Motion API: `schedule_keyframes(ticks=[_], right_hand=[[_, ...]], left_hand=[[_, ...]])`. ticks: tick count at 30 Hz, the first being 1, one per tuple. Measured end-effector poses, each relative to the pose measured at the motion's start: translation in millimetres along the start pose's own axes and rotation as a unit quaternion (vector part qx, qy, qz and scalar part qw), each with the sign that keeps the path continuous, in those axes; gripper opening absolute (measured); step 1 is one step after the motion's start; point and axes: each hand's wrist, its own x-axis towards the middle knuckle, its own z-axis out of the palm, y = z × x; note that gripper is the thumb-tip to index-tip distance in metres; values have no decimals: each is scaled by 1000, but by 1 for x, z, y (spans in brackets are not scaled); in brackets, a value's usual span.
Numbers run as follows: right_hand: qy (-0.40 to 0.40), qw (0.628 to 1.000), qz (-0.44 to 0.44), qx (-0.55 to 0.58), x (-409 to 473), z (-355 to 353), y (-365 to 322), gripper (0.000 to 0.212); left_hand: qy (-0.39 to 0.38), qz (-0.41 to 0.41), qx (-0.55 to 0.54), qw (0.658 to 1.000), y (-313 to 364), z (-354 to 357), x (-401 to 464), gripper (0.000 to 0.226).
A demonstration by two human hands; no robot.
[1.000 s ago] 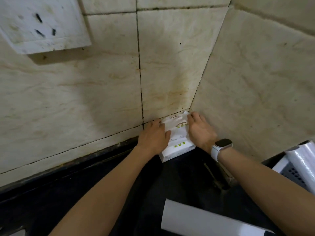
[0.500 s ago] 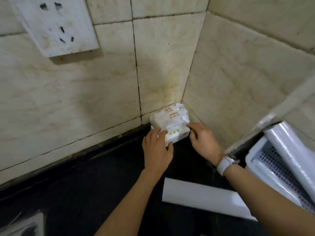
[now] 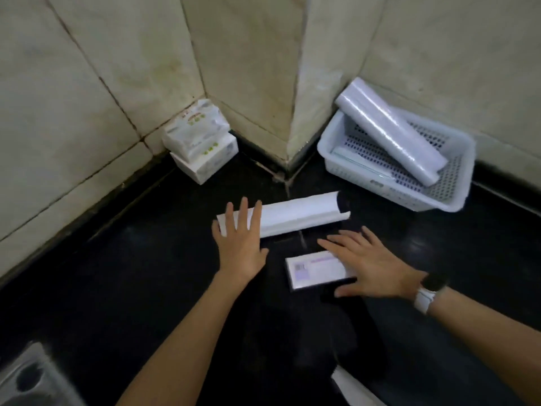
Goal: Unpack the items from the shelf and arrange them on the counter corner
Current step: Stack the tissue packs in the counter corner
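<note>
Now our two soft tissue packs sit stacked in the counter corner, touching both tiled walls, so that part looks done. Our left hand lies flat with fingers spread on one end of the long white paper box, and our right hand rests open, fingers apart, on the small flat packet, holding nothing. We think these two still need a place, and so does the shiny plastic roll leaning in the white holey basket on the smooth black counter.
</note>
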Motion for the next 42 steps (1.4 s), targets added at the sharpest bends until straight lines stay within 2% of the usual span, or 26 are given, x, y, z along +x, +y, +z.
schedule_keyframes(ticks=[2, 4, 7, 10, 13, 17, 21, 24, 27, 30, 32, 34, 36, 40, 42], right_hand=[[-12, 998, 52, -13, -15, 21, 10, 98], [27, 994, 104, 11, -23, 33, 18, 91], [119, 971, 155, 136, -42, 45, 21, 75], [207, 934, 184, 225, -75, 61, 17, 64], [294, 860, 261, 326, -120, 76, 9, 64], [406, 700, 323, 491, -201, 101, -16, 65], [475, 583, 410, 516, -316, 160, -65, 69], [506, 501, 445, 543, -379, 192, -97, 64], [551, 406, 498, 532, -486, 249, -159, 55], [568, 290, 585, 501, -584, 305, -229, 49], [574, 196, 630, 485, -637, 343, -275, 45], [571, 97, 660, 479, -678, 379, -323, 57], [573, 5, 684, 451, -706, 410, -369, 57], [585, -181, 695, 378, -749, 459, -451, 32], [579, -247, 694, 349, -772, 485, -486, 20]], left_hand=[[-55, 33, 57, 996, 3, 6, 28, 108], [-97, 38, 91, 990, 5, 11, 50, 110], [-77, 24, 89, 993, 14, 16, 61, 86], [-13, 5, -20, 1000, 40, 9, 45, 49], [20, 4, -160, 987, 83, -1, -1, 33], [-5, 53, -261, 964, 147, 5, -88, 31], [-71, 146, -322, 933, 225, 28, -198, 31], [-90, 201, -327, 919, 266, 46, -257, 27], [-185, 277, -310, 890, 322, 78, -364, 24], [-291, 353, -279, 844, 370, 109, -477, 19], [-345, 402, -251, 810, 396, 127, -548, 18], [-390, 453, -210, 774, 416, 148, -618, 19], [-424, 505, -161, 734, 432, 168, -683, 19], [-486, 593, -59, 639, 457, 213, -810, 31], [-520, 614, -22, 594, 466, 235, -874, 37]])
